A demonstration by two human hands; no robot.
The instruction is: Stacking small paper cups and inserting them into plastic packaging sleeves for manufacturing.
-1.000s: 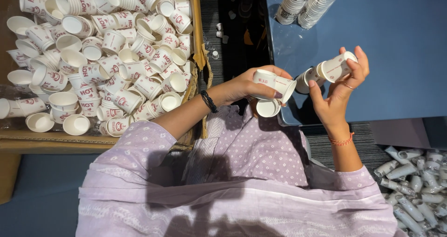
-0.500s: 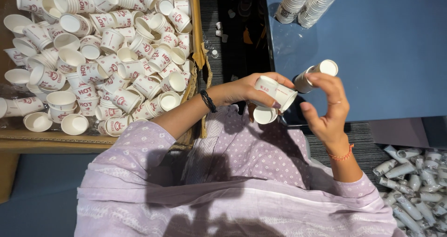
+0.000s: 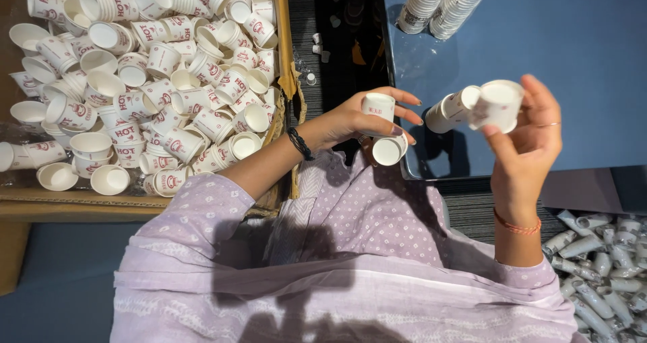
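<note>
Hands are working above a lilac lap. Left hand (image 3: 360, 120) is curling its fingers around two small white paper cups (image 3: 383, 127), one upright, one below the fingertips. Right hand (image 3: 529, 131) is pinching a short nested stack of white paper cups (image 3: 475, 107), tilted, mouth facing the fingers.

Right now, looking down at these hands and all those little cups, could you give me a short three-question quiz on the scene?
1. True or false: the left hand holds small paper cups.
2. What does the right hand hold?
3. Where do the loose cups lie: A) cardboard box, B) blue table?

Key: 1 true; 2 a short nested stack of cups; 3 A.
</note>
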